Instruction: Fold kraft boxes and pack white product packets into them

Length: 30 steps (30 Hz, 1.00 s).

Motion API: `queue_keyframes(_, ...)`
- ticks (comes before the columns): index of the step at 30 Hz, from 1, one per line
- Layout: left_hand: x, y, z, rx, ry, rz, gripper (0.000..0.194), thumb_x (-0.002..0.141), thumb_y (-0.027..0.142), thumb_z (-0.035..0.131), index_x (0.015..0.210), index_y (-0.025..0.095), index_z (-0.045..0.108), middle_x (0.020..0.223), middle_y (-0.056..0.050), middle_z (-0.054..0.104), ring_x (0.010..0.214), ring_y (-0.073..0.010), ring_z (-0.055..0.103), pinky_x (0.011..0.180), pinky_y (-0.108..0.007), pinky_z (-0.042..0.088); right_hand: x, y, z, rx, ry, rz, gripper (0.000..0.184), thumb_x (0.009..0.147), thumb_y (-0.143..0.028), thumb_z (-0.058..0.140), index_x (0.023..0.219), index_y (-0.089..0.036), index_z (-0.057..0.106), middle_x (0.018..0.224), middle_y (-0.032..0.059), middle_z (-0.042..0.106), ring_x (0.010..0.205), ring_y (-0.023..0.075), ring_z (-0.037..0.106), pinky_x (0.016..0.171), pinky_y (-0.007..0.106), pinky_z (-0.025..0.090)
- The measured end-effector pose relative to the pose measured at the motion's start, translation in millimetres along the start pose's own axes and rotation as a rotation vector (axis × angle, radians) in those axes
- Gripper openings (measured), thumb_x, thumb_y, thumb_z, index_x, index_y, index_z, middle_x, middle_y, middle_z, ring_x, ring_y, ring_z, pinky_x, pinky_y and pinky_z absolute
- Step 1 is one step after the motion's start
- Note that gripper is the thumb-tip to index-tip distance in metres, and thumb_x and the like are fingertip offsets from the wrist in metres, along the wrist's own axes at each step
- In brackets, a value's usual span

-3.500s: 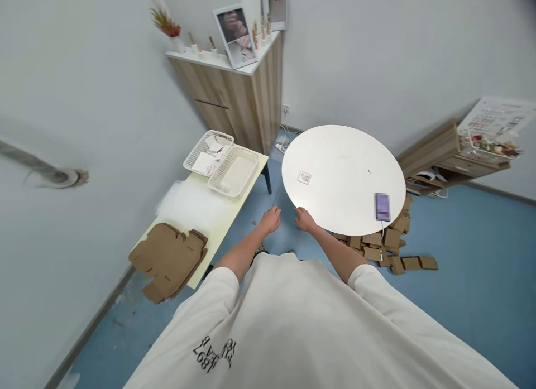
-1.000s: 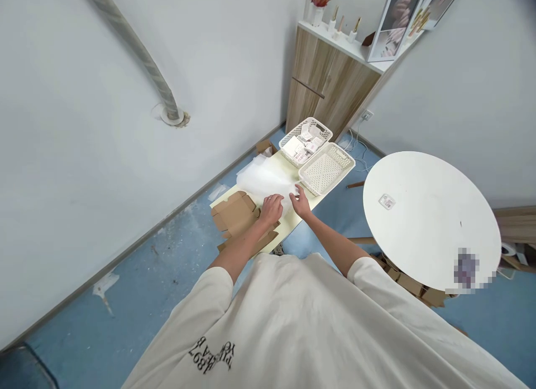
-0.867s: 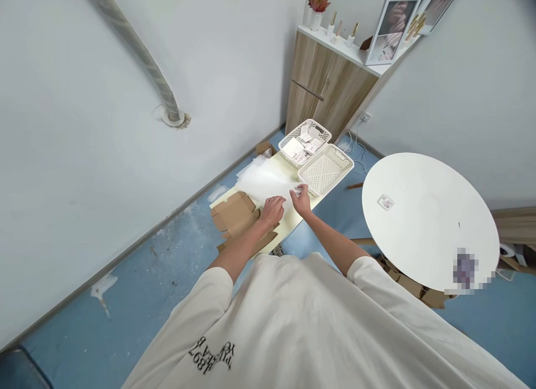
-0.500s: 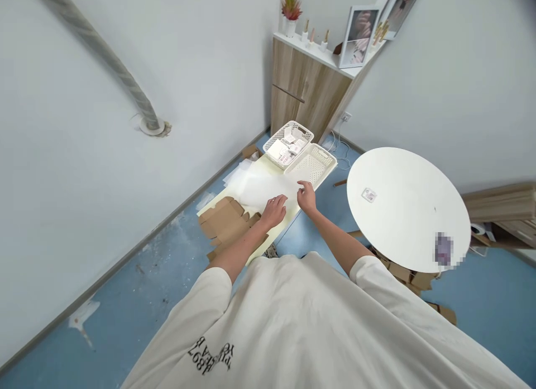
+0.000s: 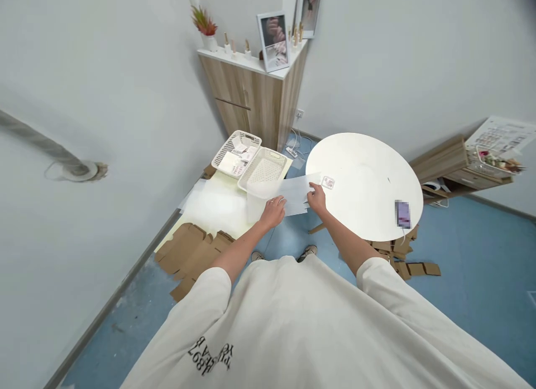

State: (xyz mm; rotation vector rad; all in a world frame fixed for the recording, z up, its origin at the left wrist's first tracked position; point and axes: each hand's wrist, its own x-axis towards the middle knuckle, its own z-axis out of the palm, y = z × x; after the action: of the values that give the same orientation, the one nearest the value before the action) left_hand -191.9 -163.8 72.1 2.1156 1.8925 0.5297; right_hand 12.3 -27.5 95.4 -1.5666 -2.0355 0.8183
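Between my hands, over the gap beside the round table, hangs a thin translucent white sheet [image 5: 296, 189]. My left hand [image 5: 273, 212] pinches its near left side, fingers closed. On the right edge, my right hand [image 5: 317, 198] grips it between thumb and fingers. More such sheets [image 5: 213, 206] lie on the low pale-yellow table [image 5: 242, 222] at left. A small clear packet with a pink print [image 5: 328, 182] rests on the white round table [image 5: 364, 171], just beyond my right hand.
Two white plastic baskets stand on the low table: one [image 5: 216, 156] holds small packs, the other [image 5: 280, 159] is nearer me. Flattened cardboard boxes [image 5: 184, 252] lie at left, more cardboard [image 5: 412, 269] under the round table. A wooden cabinet [image 5: 259, 107] stands behind; a blurred purple object [image 5: 402, 215] sits at right.
My view has turned right. The hands, above the low table before, have lifted the sheet and carried it right toward the round table.
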Motion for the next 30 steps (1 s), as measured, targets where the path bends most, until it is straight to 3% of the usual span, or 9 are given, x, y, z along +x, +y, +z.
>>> queue_keyframes(3,30.6,31.3,23.1,0.01,-0.018,0.023,0.044,0.1,0.024,0.041,0.142,0.019,0.052,0.155,-0.013,0.045,0.137,-0.0302,0.047,0.115,-0.048,0.036,5.0,41.9,-31.5,0.04,0.028,0.023,0.056,0.089,-0.021,0.039,0.144,-0.018,0.054,0.136,0.0135,0.055,0.106,0.0256,0.062,0.097,0.042,0.053)
queue_keyframes(10,97.8,110.8,75.4,0.005,-0.131,0.04,0.045,0.102,0.027,0.038,0.145,0.019,0.049,0.157,-0.014,0.042,0.139,-0.0317,0.046,0.115,-0.05,0.036,19.7,139.0,-102.4,0.006,0.021,0.076,0.056,0.09,-0.02,0.039,0.144,-0.019,0.054,0.135,0.013,0.056,0.111,0.0253,0.061,0.096,0.041,0.054)
queue_keyframes(16,139.6,162.1,112.8,0.023,-0.283,0.025,0.047,0.101,0.026,0.04,0.147,0.02,0.047,0.16,-0.013,0.038,0.142,-0.0321,0.043,0.116,-0.049,0.034,27.2,211.7,-148.5,-0.036,-0.004,0.117,0.055,0.091,-0.019,0.038,0.144,-0.019,0.053,0.138,0.0119,0.055,0.111,0.0231,0.062,0.101,0.04,0.052)
queue_keyframes(22,164.8,174.5,141.8,0.036,-0.453,0.01,0.049,0.099,0.025,0.044,0.147,0.021,0.045,0.161,-0.014,0.037,0.145,-0.0327,0.038,0.116,-0.049,0.034,36.1,253.2,-169.8,-0.077,-0.045,0.192,0.052,0.093,-0.017,0.039,0.142,-0.02,0.055,0.135,0.0116,0.057,0.101,0.0219,0.064,0.097,0.039,0.053)
queue_keyframes(30,204.9,153.0,157.9,0.089,-0.584,0.025,0.046,0.095,0.022,0.046,0.141,0.018,0.051,0.159,-0.016,0.037,0.143,-0.0337,0.04,0.113,-0.049,0.036,70.8,265.2,-172.8,-0.196,-0.095,0.225,0.052,0.091,-0.011,0.041,0.139,-0.02,0.058,0.139,0.0123,0.054,0.111,0.0244,0.063,0.097,0.038,0.052)
